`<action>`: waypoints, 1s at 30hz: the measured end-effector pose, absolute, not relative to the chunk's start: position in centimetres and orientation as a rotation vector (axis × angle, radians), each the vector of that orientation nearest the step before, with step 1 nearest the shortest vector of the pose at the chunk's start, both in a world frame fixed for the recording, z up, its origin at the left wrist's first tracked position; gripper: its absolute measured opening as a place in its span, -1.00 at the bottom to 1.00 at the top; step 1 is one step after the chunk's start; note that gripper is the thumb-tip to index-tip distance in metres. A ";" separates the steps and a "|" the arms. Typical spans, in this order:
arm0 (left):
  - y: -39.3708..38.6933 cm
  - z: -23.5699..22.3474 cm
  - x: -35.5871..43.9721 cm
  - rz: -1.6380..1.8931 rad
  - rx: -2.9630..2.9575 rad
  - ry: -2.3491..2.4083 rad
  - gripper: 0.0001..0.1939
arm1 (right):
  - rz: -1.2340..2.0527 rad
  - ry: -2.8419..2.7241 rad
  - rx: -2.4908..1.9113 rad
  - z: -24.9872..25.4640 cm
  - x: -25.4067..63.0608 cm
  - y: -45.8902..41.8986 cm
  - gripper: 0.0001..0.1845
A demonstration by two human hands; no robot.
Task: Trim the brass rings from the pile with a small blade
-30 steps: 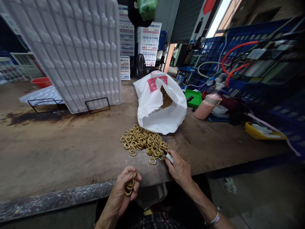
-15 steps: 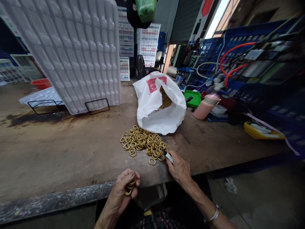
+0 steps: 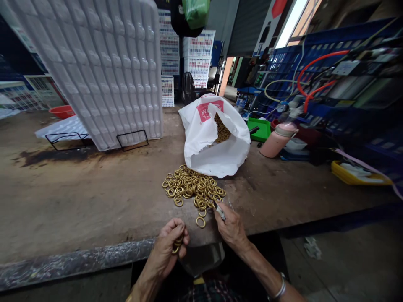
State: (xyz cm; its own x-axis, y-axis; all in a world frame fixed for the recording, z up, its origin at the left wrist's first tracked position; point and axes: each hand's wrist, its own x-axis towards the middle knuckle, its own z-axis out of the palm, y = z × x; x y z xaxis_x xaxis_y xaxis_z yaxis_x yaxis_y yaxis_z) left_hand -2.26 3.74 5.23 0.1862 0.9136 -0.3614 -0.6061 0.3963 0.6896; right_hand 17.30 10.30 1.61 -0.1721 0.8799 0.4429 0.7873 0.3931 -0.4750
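My left hand (image 3: 166,247) is closed around several brass rings (image 3: 177,244) in front of the table edge. In my right hand (image 3: 233,228) is a short slim tool with a pale body and dark tip (image 3: 220,212); its exact kind is not clear. The dark tip is at the right side of a pile of brass rings (image 3: 189,184). A loose ring (image 3: 200,222) lies at the pile's near end. Behind the pile a torn white bag (image 3: 201,138) rests on its side, with more rings showing inside it.
Clear moulded trays (image 3: 126,75) stand upright on black wire holders (image 3: 132,139) at the left. On the right are a pink bottle (image 3: 275,140), a green tray (image 3: 260,129) and a yellow tray (image 3: 355,178). The wooden table (image 3: 78,201) ends just before my body.
My right hand has shifted slightly left and nearer with the tool. A ring or two at the pile's near end have been drawn toward me. My left hand keeps its rings.
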 end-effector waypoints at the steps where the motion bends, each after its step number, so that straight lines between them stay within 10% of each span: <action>1: 3.8 5.2 -2.2 1.126 0.441 0.839 -0.83 | 0.193 -1.984 -1.423 1.6 17.1 10.4 -0.77; 30: 3.8 5.4 -2.0 1.133 0.413 0.893 -0.76 | 0.218 -1.980 -1.363 2.5 16.4 10.2 -0.78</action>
State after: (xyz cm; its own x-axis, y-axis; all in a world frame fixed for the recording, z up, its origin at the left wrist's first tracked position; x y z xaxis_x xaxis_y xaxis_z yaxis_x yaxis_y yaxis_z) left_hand -1.95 3.79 5.40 0.1405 0.9054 -0.4005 -0.6004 0.3996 0.6927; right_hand 16.41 10.24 2.47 -0.1900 0.8692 0.4565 0.7488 0.4290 -0.5052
